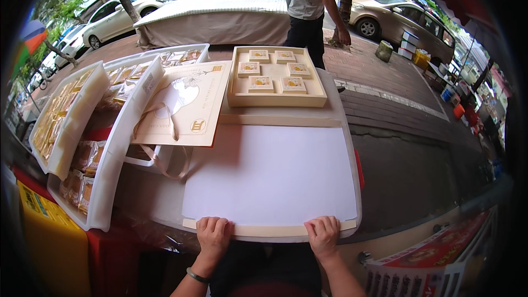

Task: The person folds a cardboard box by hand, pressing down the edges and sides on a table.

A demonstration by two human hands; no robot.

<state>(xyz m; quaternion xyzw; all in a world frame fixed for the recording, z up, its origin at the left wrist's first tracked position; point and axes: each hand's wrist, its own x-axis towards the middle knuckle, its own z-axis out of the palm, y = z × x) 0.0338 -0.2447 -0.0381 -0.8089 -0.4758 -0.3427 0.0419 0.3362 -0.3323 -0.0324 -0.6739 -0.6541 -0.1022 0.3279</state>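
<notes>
- Panel, a plain white rectangle that looks like card, lies flat on the pale grey, round-cornered surface straight ahead of you, its long axis running left to right across your body.
- Its near edge carries a narrow, straight cream strip, parallel to your front; this is the relation to mind, since both your hands meet the panel along that one line.
- Your left hand is on the strip just in from the near left corner, its fingers bunched together and curled over the edge.
- Your right hand matches it just in from the near right corner, fingers likewise bunched and curled. The two hands stand well apart, and neither is clearly nearer the panel. Your thumbs are hidden, so you cannot tell here whether either hand pinches the edge or merely rests on it.
- Beyond the panel's far edge you have a shallow, open cream box, with six small square cream cartons in it, three down each side.
- To your left, a flat cream gift bag with a beige ribbon handle overlaps the panel's far left corner in your view; you cannot tell whether they touch.
- Farther left, a long white plastic tub holds clear-wrapped brown packs.
</notes>
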